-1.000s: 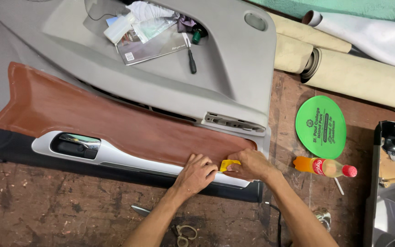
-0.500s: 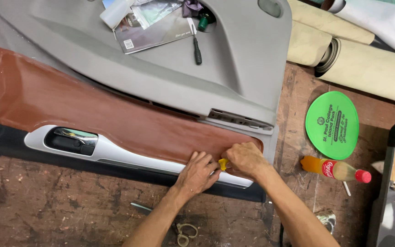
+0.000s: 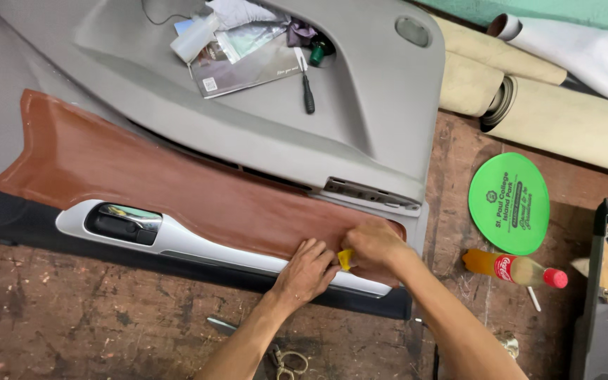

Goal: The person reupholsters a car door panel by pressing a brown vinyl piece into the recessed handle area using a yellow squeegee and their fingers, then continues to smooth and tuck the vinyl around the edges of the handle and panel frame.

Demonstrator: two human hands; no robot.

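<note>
Yellow tool (image 3: 345,259) between both hands' fingers (image 3: 326,262)

I have one view only, from the head camera, looking steeply down on the workbench (image 3: 72,338) from close above. The forearms enter from six o'clock. The grey door panel (image 3: 360,127) fills the frame from nine to twelve o'clock; rolled material (image 3: 571,119) lies at two o'clock.

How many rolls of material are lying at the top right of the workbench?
3. A white roll lies farthest back; a beige roll lies before it; a second beige roll, nearest, lies beside the grey door panel. More may be out of frame.
</note>
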